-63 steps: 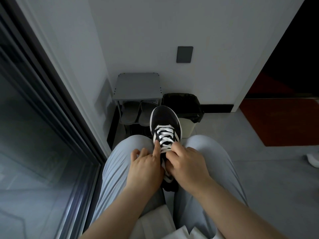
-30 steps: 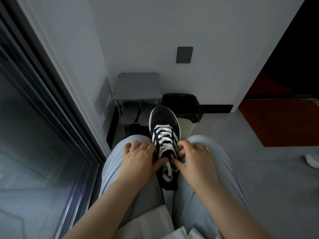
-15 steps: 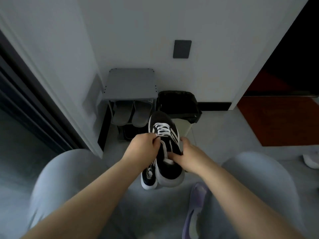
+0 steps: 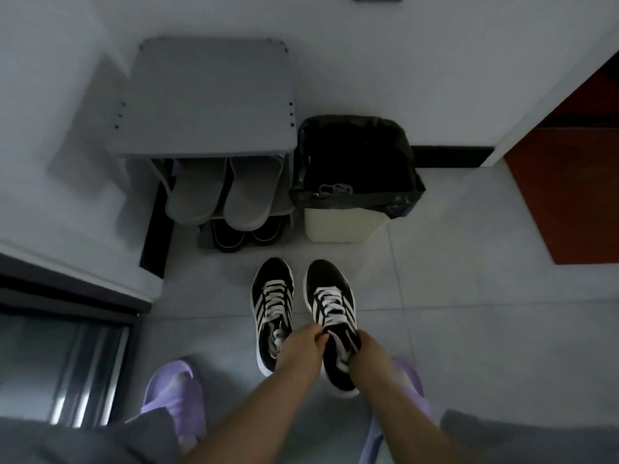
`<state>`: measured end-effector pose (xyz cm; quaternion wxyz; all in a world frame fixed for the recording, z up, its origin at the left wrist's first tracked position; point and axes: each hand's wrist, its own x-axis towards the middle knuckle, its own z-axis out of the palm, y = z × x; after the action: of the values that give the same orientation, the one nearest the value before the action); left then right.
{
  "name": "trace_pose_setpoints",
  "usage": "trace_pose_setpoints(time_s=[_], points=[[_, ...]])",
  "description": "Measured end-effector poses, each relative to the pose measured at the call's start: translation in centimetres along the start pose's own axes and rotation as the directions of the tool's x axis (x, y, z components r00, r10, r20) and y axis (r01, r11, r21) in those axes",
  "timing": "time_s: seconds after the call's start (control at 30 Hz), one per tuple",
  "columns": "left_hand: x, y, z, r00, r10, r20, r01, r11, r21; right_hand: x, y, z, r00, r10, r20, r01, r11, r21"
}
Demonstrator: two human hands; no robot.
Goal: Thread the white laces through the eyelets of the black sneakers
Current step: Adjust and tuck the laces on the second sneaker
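Observation:
Two black sneakers with white laces stand side by side on the grey floor, toes pointing away from me. The left sneaker (image 4: 272,296) stands free, its laces crossed through the eyelets. My left hand (image 4: 303,346) and my right hand (image 4: 366,354) grip the right sneaker (image 4: 330,293) at its collar, one on each side. White laces (image 4: 331,308) run up its front. The heel of that sneaker is partly hidden by my hands.
A grey shoe rack (image 4: 207,95) with grey slippers (image 4: 222,192) stands against the wall ahead, a bin with a black liner (image 4: 355,162) next to it. My feet wear purple slippers (image 4: 176,396). A glass door frame lies at left, a red mat (image 4: 569,189) at right.
I took the sneaker off my lap, leaned forward and lowered it to the floor beside the other sneaker. Both hands still hold it at the collar.

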<state>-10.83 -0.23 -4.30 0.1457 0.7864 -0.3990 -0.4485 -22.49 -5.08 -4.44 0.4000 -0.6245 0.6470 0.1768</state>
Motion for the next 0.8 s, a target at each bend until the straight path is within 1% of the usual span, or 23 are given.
trace_pose_setpoints(time_s=[0.03,0.07,0.1,0.13,0.17,0.2,0.23,0.27,0.3,0.37,0.4,0.5,0.53,0.6,0.63,0.67,0.73,0.77,0.8], points=[[0.6,-0.6,0.1,1.0,-0.003,0.002,0.003,0.999,-0.049,1.2,0.0,0.2,1.0,0.013,0.005,-0.013,1.0,-0.005],[1.2,-1.3,0.0,0.999,0.001,-0.036,-0.003,0.998,-0.064,2.3,-0.1,0.4,1.0,0.019,0.001,-0.019,1.0,0.021],[1.8,-2.2,-0.2,0.993,-0.001,-0.115,-0.003,1.0,-0.029,3.2,-0.3,0.7,1.0,0.02,0.005,-0.02,0.997,0.073],[2.3,-3.2,-0.6,0.976,-0.031,-0.215,0.035,0.999,0.015,4.0,-0.5,0.9,1.0,0.009,0.006,-0.01,0.991,0.137],[2.5,-4.3,-1.0,0.946,-0.098,-0.31,0.108,0.994,0.015,4.6,-0.6,1.2,1.0,-0.01,0.002,0.01,0.982,0.187],[2.6,-5.4,-1.4,0.909,-0.187,-0.371,0.194,0.981,-0.02,5.1,-0.7,1.5,1.0,-0.029,-0.004,0.03,0.978,0.206],[2.6,-6.6,-1.5,0.878,-0.272,-0.394,0.263,0.962,-0.076,5.4,-0.6,1.9,0.999,-0.04,-0.007,0.041,0.98,0.192],[2.4,-7.8,-1.4,0.862,-0.342,-0.375,0.316,0.94,-0.131,5.7,-0.2,2.6,0.999,-0.043,-0.011,0.044,0.984,0.175],[2.3,-8.8,-1.3,0.86,-0.387,-0.332,0.348,0.921,-0.174,5.7,0.2,3.1,0.999,-0.039,-0.015,0.041,0.983,0.176],[2.0,-10.2,-0.5,0.866,-0.445,-0.228,0.4,0.89,-0.22,5.6,1.3,4.2,1.0,0.01,-0.011,-0.007,0.971,0.239],[1.9,-10.5,-0.1,0.865,-0.467,-0.183,0.426,0.877,-0.222,5.3,1.7,4.6,0.999,0.053,0.006,-0.053,0.953,0.299],[2.0,-11.2,0.9,0.875,-0.467,-0.126,0.436,0.874,-0.216,4.4,1.9,5.5,0.974,0.172,0.15,-0.224,0.837,0.499],[2.1,-11.2,1.1,0.876,-0.471,-0.107,0.441,0.87,-0.221,4.4,1.9,5.7,0.961,0.19,0.203,-0.272,0.795,0.542],[2.3,-11.3,1.3,0.874,-0.48,-0.081,0.451,0.861,-0.233,4.5,1.7,6.0,0.943,0.221,0.249,-0.328,0.745,0.581],[2.5,-11.4,1.1,0.873,-0.481,-0.079,0.452,0.861,-0.235,4.7,1.4,5.9,0.94,0.234,0.248,-0.338,0.742,0.579],[2.7,-11.3,0.8,0.876,-0.476,-0.08,0.449,0.865,-0.225,5.2,1.1,5.8,0.944,0.236,0.231,-0.327,0.763,0.558],[3.7,-11.4,0.2,0.884,-0.461,-0.071,0.448,0.882,-0.148,6.1,0.4,5.2,0.959,0.193,0.209,-0.269,0.853,0.447],[4.2,-11.3,-0.2,0.885,-0.462,-0.05,0.456,0.884,-0.106,6.6,0.1,5.0,0.96,0.176,0.219,-0.255,0.87,0.421],[4.6,-11.0,-0.5,0.878,-0.478,-0.016,0.476,0.876,-0.084,7.0,0.0,5.0,0.956,0.173,0.237,-0.265,0.859,0.438]])
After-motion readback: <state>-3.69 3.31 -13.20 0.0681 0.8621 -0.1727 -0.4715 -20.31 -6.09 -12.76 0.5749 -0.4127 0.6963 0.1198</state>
